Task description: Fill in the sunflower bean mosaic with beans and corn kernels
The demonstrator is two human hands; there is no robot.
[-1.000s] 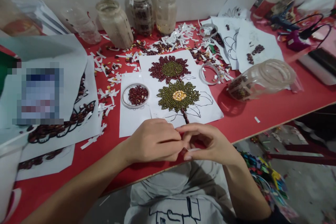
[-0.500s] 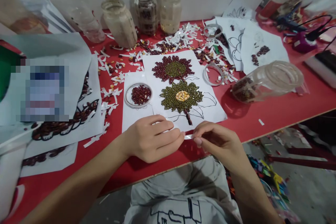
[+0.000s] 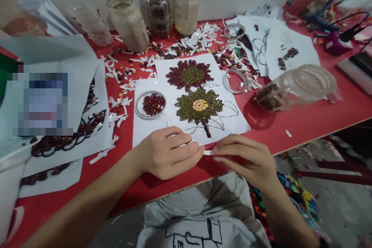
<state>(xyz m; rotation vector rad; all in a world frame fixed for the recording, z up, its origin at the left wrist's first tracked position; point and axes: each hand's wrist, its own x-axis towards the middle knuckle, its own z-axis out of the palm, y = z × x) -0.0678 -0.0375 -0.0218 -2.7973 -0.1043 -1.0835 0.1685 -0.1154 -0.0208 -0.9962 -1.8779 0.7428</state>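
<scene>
Between my two hands runs a narrow white strip (image 3: 208, 152), apparently paper or tape. My left hand (image 3: 171, 154) pinches its left end; the fingertips there are partly hidden. My right hand (image 3: 247, 157) has its thumb and fingers on the other end. Just beyond them lies a drawing sheet (image 3: 232, 120) with two flowers made of seeds. The nearer flower (image 3: 186, 110) is of green beans with a yellow corn centre; the farther flower (image 3: 174, 75) has dark red petals around a green middle. Left of it, a shallow round lid (image 3: 136, 105) holds red beans (image 3: 153, 104).
Paper shreds (image 3: 203, 37) and loose seeds litter the red table (image 3: 255, 139) at the back. Several glass jars (image 3: 128, 23) stand by the wall. A clear jar (image 3: 296, 85) lies tipped at right, near a clear ring (image 3: 235, 80). Bean-covered sheets (image 3: 101, 139) lie left.
My right hand's fingers have straightened and shifted slightly along the white strip. My left hand keeps nearly the same pose. The whole view has shifted a little.
</scene>
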